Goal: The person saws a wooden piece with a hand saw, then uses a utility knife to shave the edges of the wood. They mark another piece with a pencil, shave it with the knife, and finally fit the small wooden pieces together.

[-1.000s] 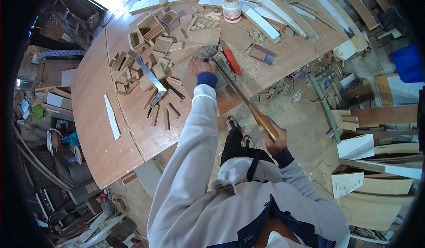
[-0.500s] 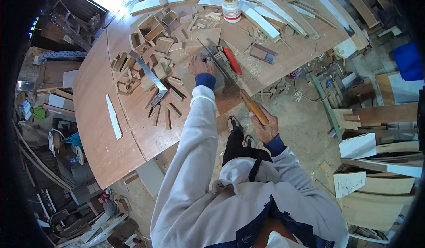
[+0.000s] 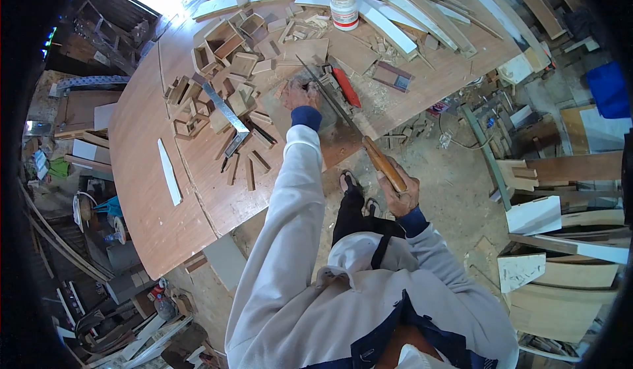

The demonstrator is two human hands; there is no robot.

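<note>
While the right hand [image 3: 403, 196] is closed around the orange-brown wooden handle of a long, saw-like hand tool [image 3: 382, 165], the tool's narrow dark metal blade slants forward and leftward from that grip, passing just right of the left hand [image 3: 300, 95]. The left hand lies low over a flat grey-brown board [image 3: 279, 115], palm down; whether its fingers pinch a piece cannot be determined, the area beneath being hidden. The hands are well apart, the right one nearer the body. A red elongated object [image 3: 345, 87] lies to the right of the left hand, across the blade. To the left of the left hand, a silver-bladed metal square [image 3: 225, 107] rests across small brown wooden pieces. Small open brown wooden boxes [image 3: 225, 40] stand beyond and left of that hand; a white plastic tub with a red-marked label [image 3: 344, 16] stands farther beyond it. All these items are on a brown wooden tabletop [image 3: 142, 135].
</note>
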